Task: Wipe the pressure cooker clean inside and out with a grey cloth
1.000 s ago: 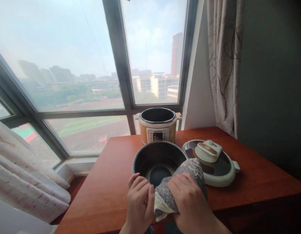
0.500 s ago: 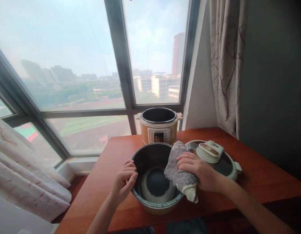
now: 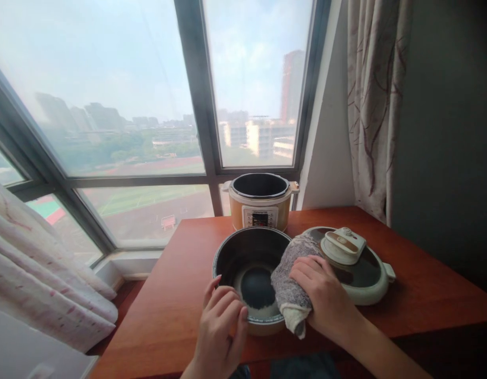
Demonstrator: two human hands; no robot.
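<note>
A dark inner pot [image 3: 243, 252] with a pale outer wall stands at the near edge of a red-brown table [image 3: 176, 300]. My left hand [image 3: 221, 329] grips its near left rim and wall. My right hand [image 3: 326, 295] presses a grey speckled cloth [image 3: 288, 279] over the pot's right rim, and the cloth's white end hangs down outside. The pot's bottom shows dark and round inside.
Behind the pot an orange and cream cooker body [image 3: 260, 202] stands open by the window. Its round lid [image 3: 354, 260] with a cream handle lies on the table to the right. Curtains hang at the right [image 3: 373, 105] and lower left [image 3: 41, 279].
My right hand has drawn the cloth along the right rim toward me. My left hand has shifted from the left rim to the near rim.
</note>
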